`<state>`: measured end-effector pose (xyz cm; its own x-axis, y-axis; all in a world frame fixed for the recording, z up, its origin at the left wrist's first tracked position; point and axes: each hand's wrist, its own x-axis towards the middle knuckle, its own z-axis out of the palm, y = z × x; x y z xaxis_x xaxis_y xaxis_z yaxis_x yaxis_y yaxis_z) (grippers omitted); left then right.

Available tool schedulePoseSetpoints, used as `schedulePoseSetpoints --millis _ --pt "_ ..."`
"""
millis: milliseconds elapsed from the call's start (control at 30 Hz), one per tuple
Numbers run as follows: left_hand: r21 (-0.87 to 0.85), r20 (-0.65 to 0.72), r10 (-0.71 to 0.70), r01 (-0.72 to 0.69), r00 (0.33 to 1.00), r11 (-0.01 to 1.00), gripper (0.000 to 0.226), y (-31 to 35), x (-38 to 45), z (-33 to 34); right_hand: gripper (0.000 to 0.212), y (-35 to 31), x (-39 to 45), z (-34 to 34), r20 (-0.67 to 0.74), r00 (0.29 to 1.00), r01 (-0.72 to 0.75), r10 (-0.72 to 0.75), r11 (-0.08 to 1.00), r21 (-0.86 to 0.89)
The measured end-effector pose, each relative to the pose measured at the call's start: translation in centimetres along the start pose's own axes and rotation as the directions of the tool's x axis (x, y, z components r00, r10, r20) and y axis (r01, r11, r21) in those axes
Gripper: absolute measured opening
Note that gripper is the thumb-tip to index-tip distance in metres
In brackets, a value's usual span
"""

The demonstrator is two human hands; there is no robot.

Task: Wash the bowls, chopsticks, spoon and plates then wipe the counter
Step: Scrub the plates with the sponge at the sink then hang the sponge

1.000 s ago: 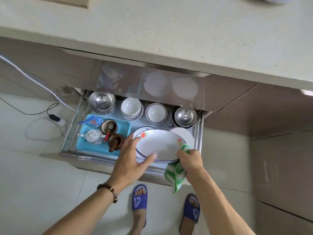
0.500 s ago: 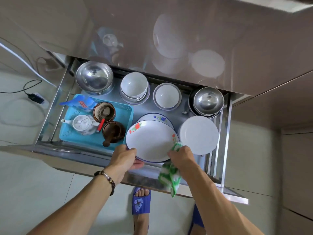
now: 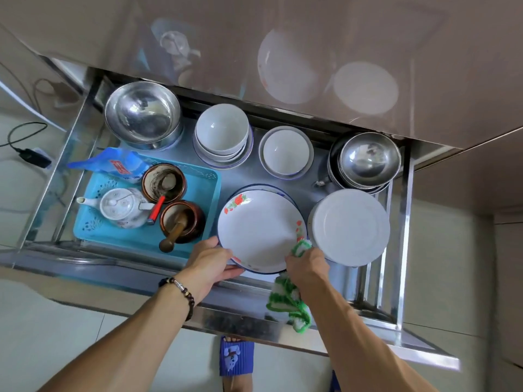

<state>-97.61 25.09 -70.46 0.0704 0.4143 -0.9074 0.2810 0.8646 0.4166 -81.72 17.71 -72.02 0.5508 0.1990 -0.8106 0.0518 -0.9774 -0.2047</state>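
1. Looking straight down into the pulled-out steel drawer point(image 3: 402, 210) under the cabinet, both my arms reaching in.
2. My left hand point(image 3: 210, 263) has the flowered plate point(image 3: 259, 230) by its near-left rim, thumb on top and fingers curled underneath.
3. My right hand point(image 3: 307, 267) is on the near-right rim of the same plate, fingers closed around a green and white cloth point(image 3: 288, 302) that's bunched in my fist and hangs down over the drawer's front edge.
4. The flowered plate sits on top of another blue-rimmed plate in the front middle of the drawer; can't tell if it's resting fully or slightly lifted.
5. Just to the right is a stack of plain white plates point(image 3: 349, 226), its edge right by my cloth hand.
6. Back row, left to right: a big steel bowl point(image 3: 143, 114), a stack of white bowls point(image 3: 222, 135), a single white bowl point(image 3: 285, 152) sitting in another, and a nest of smaller steel bowls point(image 3: 368, 161).
7. Left side has a blue tray point(image 3: 198, 179) holding a white teapot point(image 3: 120, 206), two brown jars point(image 3: 164, 182), one with a wooden pestle point(image 3: 174, 234) in it, and a blue packet point(image 3: 111, 165) poking over the back corner.
8. My blue slipper point(image 3: 236, 356) shows on the floor below the drawer front.
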Motion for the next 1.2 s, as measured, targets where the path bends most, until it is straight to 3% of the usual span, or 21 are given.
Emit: schedulePoseSetpoints --millis 233,400,567,733,1033,1200 --pt "-0.048 0.007 0.011 -0.010 1.000 0.999 0.036 -0.6 1.6 0.2 0.037 -0.1 0.7 0.5 -0.023 1.000 0.000 0.001 0.998 0.058" --pt "0.116 -0.202 0.111 -0.089 0.973 0.989 0.034 -1.3 2.6 0.9 0.037 -0.1 0.9 0.5 -0.021 0.999 0.034 -0.034 0.999 0.012" --pt "0.224 -0.328 0.181 -0.109 0.927 0.968 0.035 -1.8 3.6 1.5 0.029 0.4 0.1 -1.0 -0.043 0.984 0.167 -0.175 0.974 -0.150" --pt "0.312 -0.352 0.214 -0.101 0.911 0.945 0.040 -2.0 4.1 2.1 0.015 1.5 -0.9 -1.9 -0.086 0.965 0.231 -0.248 0.959 -0.167" --pt "0.441 -0.338 0.250 -0.082 0.907 0.894 0.042 -2.2 4.8 1.9 0.028 1.3 -3.6 -2.8 -0.336 0.878 0.343 -0.340 0.938 -0.053" --pt "0.501 -0.278 0.259 -0.090 0.925 0.861 0.048 -2.5 4.9 2.0 0.030 0.9 -3.9 -2.9 -0.298 0.883 0.379 -0.363 0.925 -0.004"
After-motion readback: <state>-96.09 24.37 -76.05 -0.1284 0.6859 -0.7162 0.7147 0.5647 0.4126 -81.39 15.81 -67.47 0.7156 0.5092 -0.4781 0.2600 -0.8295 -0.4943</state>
